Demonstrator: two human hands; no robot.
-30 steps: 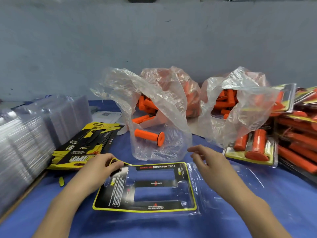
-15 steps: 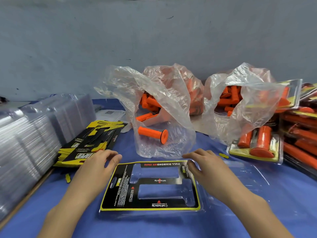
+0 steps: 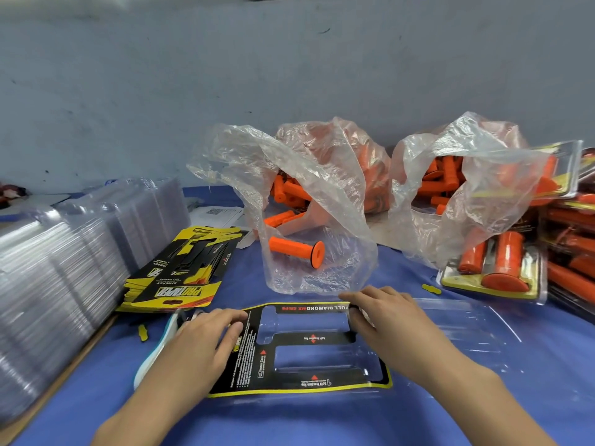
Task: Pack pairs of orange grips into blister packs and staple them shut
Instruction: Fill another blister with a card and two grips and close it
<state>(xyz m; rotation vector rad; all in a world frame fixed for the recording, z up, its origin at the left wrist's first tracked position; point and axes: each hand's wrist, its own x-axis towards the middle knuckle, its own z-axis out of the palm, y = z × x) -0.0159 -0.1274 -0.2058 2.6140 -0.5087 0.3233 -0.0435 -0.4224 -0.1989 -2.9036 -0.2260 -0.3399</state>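
An open clear blister pack lies on the blue table in front of me, with a black and yellow card insert laid in its left half. My left hand rests flat on the card's left edge, fingers straight. My right hand presses on the card's top right corner with relaxed fingers. One loose orange grip lies inside the mouth of a clear plastic bag just behind the card. A second bag of orange grips stands to the right.
Stacks of empty clear blisters fill the left side. A pile of card inserts sits beside them. Finished packs with orange grips are piled at the right. A white and teal tool lies partly under my left hand.
Both hands moved in onto the card insert, and the left hand went from its upper left corner to lying flat on its left edge. The view shifted, bringing the tool at left into sight.
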